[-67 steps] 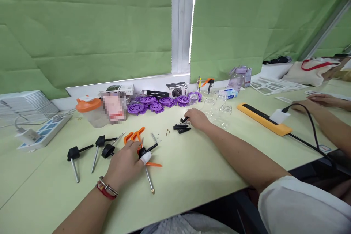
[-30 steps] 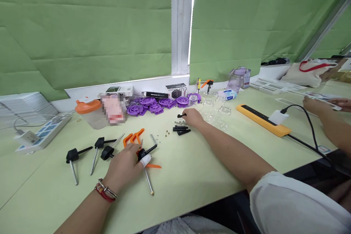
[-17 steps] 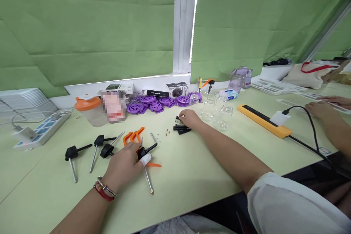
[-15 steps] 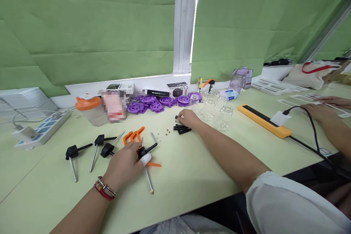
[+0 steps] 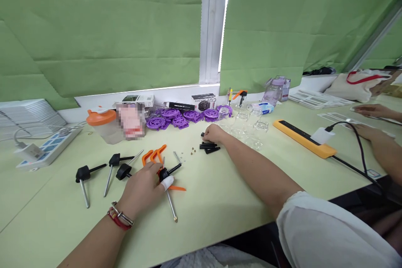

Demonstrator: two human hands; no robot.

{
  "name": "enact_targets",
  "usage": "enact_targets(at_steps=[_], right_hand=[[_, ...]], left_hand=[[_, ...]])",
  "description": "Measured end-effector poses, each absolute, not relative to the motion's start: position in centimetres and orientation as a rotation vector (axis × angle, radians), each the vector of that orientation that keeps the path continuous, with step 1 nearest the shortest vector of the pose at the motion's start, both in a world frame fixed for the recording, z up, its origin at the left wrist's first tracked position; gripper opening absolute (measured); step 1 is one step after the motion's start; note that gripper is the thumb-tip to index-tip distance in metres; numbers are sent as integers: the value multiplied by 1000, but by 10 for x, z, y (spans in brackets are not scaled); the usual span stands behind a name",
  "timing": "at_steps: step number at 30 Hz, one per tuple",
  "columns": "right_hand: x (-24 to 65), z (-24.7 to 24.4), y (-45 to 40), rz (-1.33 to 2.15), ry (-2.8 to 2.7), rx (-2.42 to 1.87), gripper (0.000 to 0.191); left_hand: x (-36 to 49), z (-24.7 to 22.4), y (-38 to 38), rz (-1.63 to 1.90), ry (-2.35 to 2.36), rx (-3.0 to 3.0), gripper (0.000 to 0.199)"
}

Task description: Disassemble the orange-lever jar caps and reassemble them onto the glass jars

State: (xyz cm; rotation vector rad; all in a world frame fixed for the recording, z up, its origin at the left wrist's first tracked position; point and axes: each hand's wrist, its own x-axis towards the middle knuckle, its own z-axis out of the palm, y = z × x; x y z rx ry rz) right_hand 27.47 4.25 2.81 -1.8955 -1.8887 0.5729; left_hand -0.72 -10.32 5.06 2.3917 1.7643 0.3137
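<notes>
My left hand is closed around a black-headed part with a black side arm and a long metal rod pointing toward me. White wrapping covers its thumb. Beside and under this hand lie orange levers, partly hidden. My right hand reaches forward, fingers pinched together beside a small black piece; what they hold is hidden. Just below it sits a pile of short black tubes. Tiny brass-coloured bits are scattered to its left. More black-headed parts with rods lie left of my left hand.
Purple openwork discs line the back, with clear glass bottles to their right. An orange-lidded shaker stands back left near a white power strip. A yellow power strip lies right. Another person's hands work far right.
My right hand has shifted slightly at the black pieces, and the spring seen under its fingers is now hidden. The other person's hands have moved a little. My left hand stays put.
</notes>
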Motion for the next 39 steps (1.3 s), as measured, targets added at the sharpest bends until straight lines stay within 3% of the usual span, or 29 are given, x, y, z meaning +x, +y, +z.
enact_targets(at_steps=[6,14,34,39], right_hand=[[281,21,34,758,-1695,-1750,19],[282,4,30,912,-1420,-1549,20],[279,-7,27,878,-1389,-1465,19],[282,-3,31,679,-1416,-1605,21]], left_hand=[[-5,55,-106,297,1763,2379,40],[-3,56,-106,269,1748,2414,36],[-3,56,-106,269,1751,2409,38],[-4,56,-107,281,1739,2390,38]])
